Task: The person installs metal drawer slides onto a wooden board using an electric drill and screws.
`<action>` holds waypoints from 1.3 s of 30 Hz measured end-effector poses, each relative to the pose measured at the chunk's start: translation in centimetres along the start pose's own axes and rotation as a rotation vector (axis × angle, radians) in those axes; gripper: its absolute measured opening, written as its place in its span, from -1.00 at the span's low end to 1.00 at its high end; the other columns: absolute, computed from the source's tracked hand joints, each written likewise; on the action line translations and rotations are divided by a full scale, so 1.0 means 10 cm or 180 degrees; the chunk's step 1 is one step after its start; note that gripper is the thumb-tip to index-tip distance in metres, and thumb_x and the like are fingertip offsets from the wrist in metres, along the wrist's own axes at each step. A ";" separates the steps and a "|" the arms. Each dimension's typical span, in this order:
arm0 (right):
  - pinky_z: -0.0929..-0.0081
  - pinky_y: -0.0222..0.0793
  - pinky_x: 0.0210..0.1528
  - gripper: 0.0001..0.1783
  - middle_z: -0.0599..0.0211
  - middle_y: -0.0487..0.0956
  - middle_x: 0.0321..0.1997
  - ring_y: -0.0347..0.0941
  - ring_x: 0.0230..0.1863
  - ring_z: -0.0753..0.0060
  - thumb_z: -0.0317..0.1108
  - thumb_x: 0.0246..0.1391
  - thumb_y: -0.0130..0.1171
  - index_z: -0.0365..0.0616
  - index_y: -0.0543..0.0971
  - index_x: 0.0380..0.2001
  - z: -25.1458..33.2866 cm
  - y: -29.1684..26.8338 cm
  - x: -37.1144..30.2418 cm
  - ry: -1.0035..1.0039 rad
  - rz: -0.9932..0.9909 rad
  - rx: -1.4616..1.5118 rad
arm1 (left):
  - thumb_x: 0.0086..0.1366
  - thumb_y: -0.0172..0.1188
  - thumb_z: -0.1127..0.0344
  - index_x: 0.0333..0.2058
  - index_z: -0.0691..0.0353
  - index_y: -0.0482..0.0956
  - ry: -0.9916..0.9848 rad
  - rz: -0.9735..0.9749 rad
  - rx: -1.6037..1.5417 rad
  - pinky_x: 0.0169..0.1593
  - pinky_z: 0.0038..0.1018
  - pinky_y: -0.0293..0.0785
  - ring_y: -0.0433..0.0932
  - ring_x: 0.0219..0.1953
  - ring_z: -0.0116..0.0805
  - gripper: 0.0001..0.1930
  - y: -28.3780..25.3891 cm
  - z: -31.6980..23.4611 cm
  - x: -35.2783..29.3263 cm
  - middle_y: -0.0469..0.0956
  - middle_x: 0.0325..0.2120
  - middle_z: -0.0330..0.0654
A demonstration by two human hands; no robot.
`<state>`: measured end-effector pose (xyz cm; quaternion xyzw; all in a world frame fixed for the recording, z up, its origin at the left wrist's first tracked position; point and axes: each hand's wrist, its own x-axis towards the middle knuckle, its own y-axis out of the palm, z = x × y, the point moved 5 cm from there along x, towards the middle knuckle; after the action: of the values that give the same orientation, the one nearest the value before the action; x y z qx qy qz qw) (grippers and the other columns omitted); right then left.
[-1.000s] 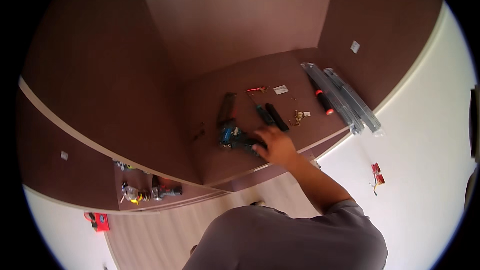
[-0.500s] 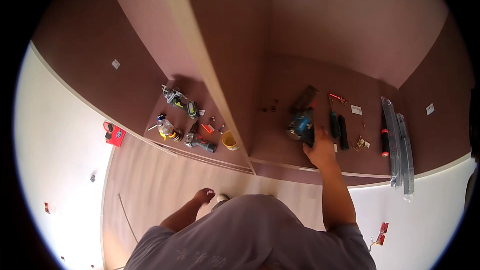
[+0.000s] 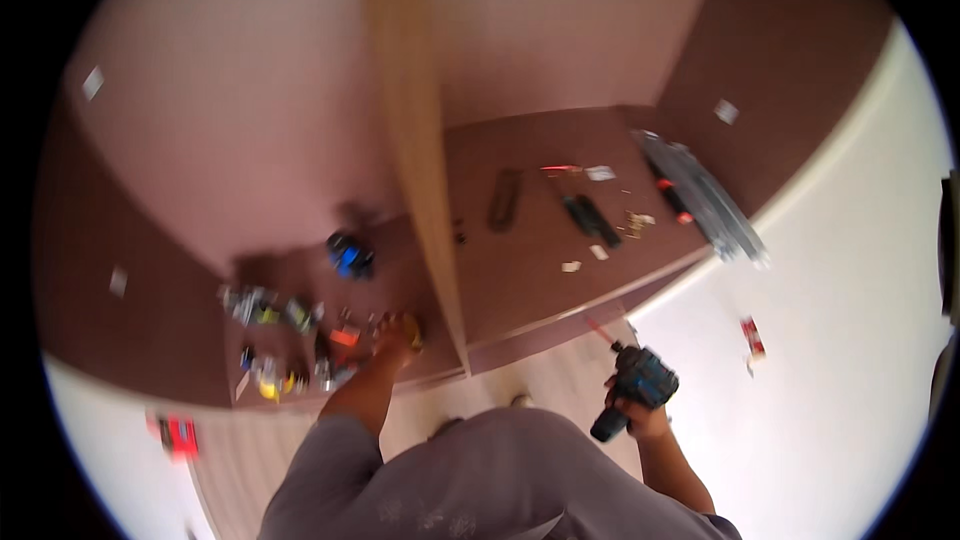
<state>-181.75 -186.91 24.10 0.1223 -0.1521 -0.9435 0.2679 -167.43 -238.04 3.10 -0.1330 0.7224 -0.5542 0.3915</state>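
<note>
Now lifted off panel: blue-black drill

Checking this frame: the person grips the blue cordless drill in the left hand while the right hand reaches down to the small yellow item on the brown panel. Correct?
Not quite: the hands are swapped. In the head view the right hand grips the blue cordless drill, and the left hand reaches down to the small yellow item on the brown panel.
</note>
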 end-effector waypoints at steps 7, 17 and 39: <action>0.29 0.62 0.05 -0.25 0.19 0.71 0.06 0.64 0.07 0.33 -0.70 0.04 0.31 -0.13 0.48 0.35 -0.64 0.15 -1.60 0.0014 -0.1440 -0.0453 | 0.15 0.49 -0.21 0.61 0.17 -0.21 0.0803 0.0798 0.1963 0.52 0.03 0.23 0.07 0.57 0.27 0.30 0.07 -0.55 0.95 0.02 0.55 0.20; 0.33 0.49 0.27 -0.31 0.38 0.77 0.06 0.63 0.11 0.46 -0.61 0.01 0.39 -0.08 0.58 0.28 -0.96 0.04 -5.21 -0.0471 -0.3366 -0.0181 | 0.07 0.54 -0.13 0.53 0.20 -0.05 0.2922 -0.0309 0.1190 0.49 0.02 0.29 0.16 0.52 0.23 0.23 0.92 -2.31 -1.46 0.13 0.48 0.20; 0.32 0.59 0.07 -0.56 0.28 0.76 -0.12 0.64 -0.13 0.37 -0.33 0.01 0.51 -0.11 0.70 0.00 -3.77 0.46 -15.89 -0.0367 -0.6738 0.0150 | -0.11 0.67 0.04 0.37 0.24 0.30 0.5074 0.1323 0.3154 0.43 0.00 0.41 0.37 0.40 0.16 0.09 6.00 -3.69 -12.46 0.36 0.32 0.20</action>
<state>-36.48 -112.71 14.57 0.1527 0.0011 -0.6972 -0.7004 -97.23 -113.35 3.86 0.5941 0.4692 -0.6436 -0.1125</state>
